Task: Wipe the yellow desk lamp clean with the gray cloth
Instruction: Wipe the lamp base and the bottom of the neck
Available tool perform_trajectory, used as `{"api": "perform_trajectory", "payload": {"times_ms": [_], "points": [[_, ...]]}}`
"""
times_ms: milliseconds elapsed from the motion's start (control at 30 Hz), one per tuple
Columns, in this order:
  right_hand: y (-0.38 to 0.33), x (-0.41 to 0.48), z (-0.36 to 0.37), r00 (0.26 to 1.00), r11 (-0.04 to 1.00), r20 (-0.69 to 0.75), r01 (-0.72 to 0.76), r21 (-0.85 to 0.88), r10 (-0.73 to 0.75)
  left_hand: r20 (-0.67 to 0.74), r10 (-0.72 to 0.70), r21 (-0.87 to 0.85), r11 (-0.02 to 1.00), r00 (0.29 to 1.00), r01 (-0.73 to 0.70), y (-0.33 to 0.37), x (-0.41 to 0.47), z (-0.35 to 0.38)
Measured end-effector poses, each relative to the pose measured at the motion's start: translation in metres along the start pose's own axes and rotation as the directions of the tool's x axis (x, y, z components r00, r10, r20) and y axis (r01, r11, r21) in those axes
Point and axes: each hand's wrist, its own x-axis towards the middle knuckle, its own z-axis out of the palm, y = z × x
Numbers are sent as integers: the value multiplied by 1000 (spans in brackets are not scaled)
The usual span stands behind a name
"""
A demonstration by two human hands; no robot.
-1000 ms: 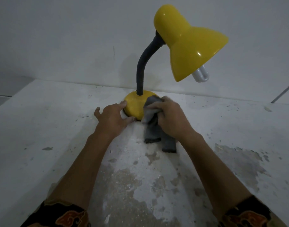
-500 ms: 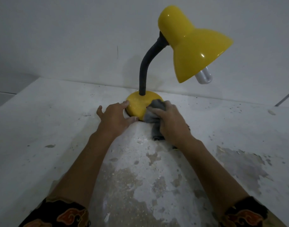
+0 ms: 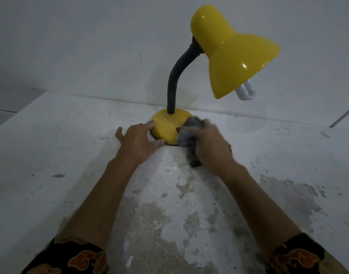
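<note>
By the wall [image 3: 70, 46], the left hand [image 3: 138, 139], fingers spread, braces the base [image 3: 165, 126] of the yellow desk lamp [image 3: 233, 54]; the right hand [image 3: 211, 149] bunches the gray cloth [image 3: 187, 133] against it. Hard rubbing might tip the top-heavy lamp.

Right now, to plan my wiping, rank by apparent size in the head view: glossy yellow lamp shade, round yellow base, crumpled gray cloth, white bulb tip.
1. Glossy yellow lamp shade
2. Round yellow base and crumpled gray cloth, alike; both partly hidden
3. White bulb tip
</note>
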Motion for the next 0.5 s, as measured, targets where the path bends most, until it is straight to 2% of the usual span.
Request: {"api": "perform_trajectory", "payload": {"times_ms": [167, 300, 500], "points": [[-16, -26, 16, 961, 937, 144, 264, -231, -235, -9, 8, -19, 1000, 1000, -8, 0, -1, -1], [-7, -22, 10, 969, 949, 179, 208, -237, -168, -6, 4, -21, 1000, 1000, -4, -2, -3, -2], [15, -17, -1, 986, 988, 144, 102, -118, -84, 1, -2, 67, 998, 1000, 2, 11, -9, -10]]}}
